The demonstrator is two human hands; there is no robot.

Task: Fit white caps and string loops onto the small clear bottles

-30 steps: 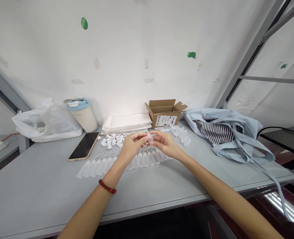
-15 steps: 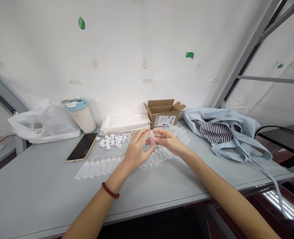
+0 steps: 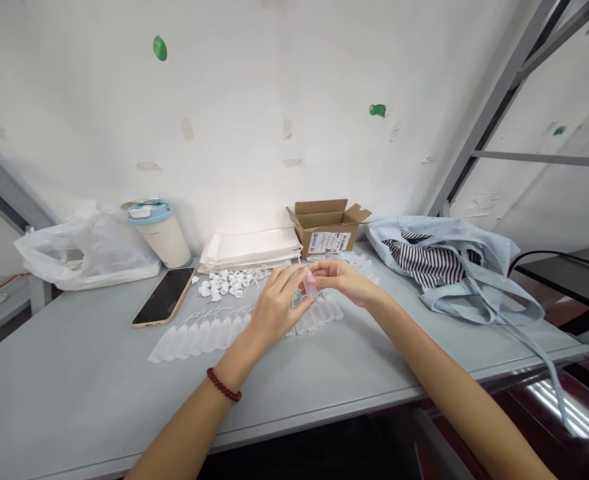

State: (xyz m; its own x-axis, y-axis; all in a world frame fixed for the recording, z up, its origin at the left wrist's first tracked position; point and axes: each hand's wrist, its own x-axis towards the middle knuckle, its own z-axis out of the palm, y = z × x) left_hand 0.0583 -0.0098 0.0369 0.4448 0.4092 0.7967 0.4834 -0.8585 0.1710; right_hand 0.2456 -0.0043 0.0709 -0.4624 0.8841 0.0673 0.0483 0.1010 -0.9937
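Observation:
Between my hands, above the table, is a small translucent plastic tube (image 3: 311,288). My left hand (image 3: 273,301) is closed on it, thumb below and fingers over the top. From the other side, my right hand (image 3: 338,280) also grips it with its fingertips; part of the tube is hidden by fingers. Beneath and beside my hands lies a row of similar translucent tubes (image 3: 202,335), several with thin white strings at their upper ends. White plastic caps (image 3: 223,283) sit in a loose pile behind the left part of the row. More clear pieces (image 3: 363,265) lie behind my right hand.
A phone (image 3: 163,297), a blue-lidded cup (image 3: 165,233) and a white plastic bag (image 3: 87,247) stand at left. White flat envelopes (image 3: 249,245) and an open cardboard box (image 3: 327,230) are against the wall. A light blue cloth bag (image 3: 444,253) lies right, its strap over the edge.
My hands have shifted slightly down and to the right with the tube between them. Its lower part now tilts a little differently, and the whole view has moved slightly.

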